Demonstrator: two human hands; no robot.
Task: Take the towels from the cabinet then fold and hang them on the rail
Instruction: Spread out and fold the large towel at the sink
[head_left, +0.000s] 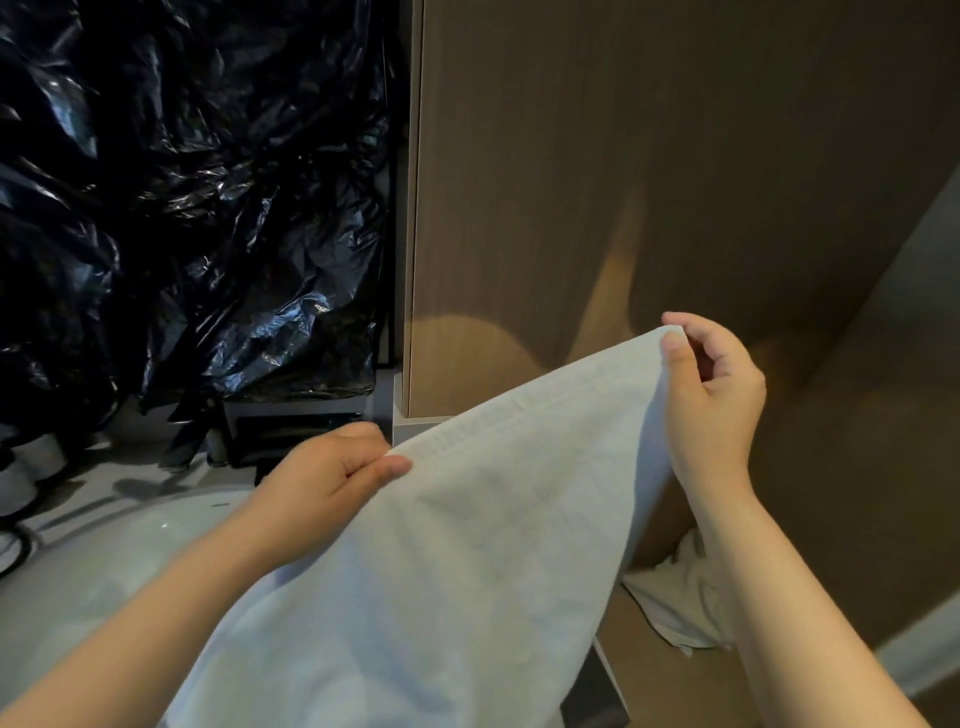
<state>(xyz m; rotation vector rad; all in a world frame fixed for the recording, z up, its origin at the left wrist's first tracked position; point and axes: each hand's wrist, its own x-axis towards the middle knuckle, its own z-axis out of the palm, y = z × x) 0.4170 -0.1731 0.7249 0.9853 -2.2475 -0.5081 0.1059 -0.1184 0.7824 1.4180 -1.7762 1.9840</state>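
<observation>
A white towel (467, 545) hangs spread between both hands in front of the brown wooden cabinet (649, 182). My left hand (332, 473) pinches its upper left corner between thumb and fingers. My right hand (711, 395) pinches the upper right corner, held higher than the left. The towel drapes down toward the bottom of the view. Another crumpled white towel (680, 592) lies low inside the cabinet, behind my right forearm. No rail is in view.
Shiny black plastic sheeting (182, 197) covers the left side. Below it sits a white rounded basin (104, 551) on a pale counter, with small pale containers (36, 457) at the far left. The cabinet's side panel (883, 415) stands at the right.
</observation>
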